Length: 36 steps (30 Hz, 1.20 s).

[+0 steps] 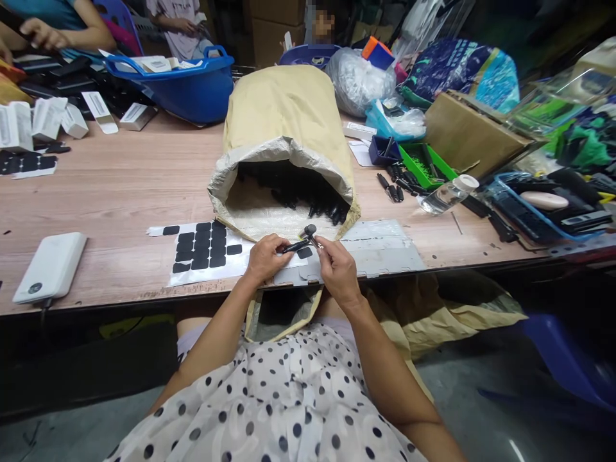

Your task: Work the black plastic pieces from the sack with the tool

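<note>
My left hand (pixel 264 258) is closed around a small black stick-shaped part (pixel 297 244) at the table's near edge. My right hand (pixel 337 266) pinches the round end of the same part (pixel 310 230). Just left of my hands lies a white sheet (pixel 192 266) carrying several black adhesive pads (pixel 202 245). Behind my hands a tan paper sack (pixel 283 122) lies on its side with its mouth toward me, and many black parts (pixel 298 189) show inside it. A grey sheet (pixel 380 250) lies under and right of my right hand.
A white power bank (pixel 51 266) sits at the left front. A blue basket (pixel 185 83) stands behind on the left. On the right are a green tray (pixel 423 163), a clear bottle (pixel 447 194) and loose black parts (pixel 394 186). Other people's hands (pixel 43 32) work at the far left.
</note>
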Tool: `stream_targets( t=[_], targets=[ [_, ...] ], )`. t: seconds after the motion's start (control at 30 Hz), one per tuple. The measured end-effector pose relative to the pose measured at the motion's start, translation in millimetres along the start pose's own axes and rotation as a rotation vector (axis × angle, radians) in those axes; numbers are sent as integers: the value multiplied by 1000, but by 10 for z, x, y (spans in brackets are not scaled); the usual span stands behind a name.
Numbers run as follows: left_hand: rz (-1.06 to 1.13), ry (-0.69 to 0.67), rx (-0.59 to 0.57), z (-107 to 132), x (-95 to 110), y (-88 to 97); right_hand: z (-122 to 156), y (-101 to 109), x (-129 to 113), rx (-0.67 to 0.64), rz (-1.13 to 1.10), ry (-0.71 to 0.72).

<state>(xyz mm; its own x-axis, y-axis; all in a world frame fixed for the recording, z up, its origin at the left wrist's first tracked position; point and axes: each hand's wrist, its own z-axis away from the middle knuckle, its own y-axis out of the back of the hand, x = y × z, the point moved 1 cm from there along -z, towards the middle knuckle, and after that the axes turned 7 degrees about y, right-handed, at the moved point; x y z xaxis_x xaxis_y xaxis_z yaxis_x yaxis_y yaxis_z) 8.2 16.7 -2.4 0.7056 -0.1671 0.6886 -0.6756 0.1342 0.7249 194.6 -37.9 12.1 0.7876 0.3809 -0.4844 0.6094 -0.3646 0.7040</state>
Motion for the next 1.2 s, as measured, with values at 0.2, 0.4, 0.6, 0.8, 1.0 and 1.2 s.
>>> stream_targets(
  t=[0.2,0.4,0.6,0.8,1.0,1.2],
  targets=[
    [-9,-5,6,-5,8,-7,86,-20,-61,-26,102,9],
    [1,-3,16,-6,5,-22,89,-23,-60,-56,121,11],
    [4,6,16,-18,-6,-28,87,-34,-172,-91,84,45],
    [-13,1,8,-7,28,-12,56,-96,-70,-95,158,43],
    [7,1,-1,-1,7,-6,-195,-129,246,-35,324,-22],
    [30,-24,16,-3,-47,-29,-214,-277,417,-38,403,-53]
  ],
)
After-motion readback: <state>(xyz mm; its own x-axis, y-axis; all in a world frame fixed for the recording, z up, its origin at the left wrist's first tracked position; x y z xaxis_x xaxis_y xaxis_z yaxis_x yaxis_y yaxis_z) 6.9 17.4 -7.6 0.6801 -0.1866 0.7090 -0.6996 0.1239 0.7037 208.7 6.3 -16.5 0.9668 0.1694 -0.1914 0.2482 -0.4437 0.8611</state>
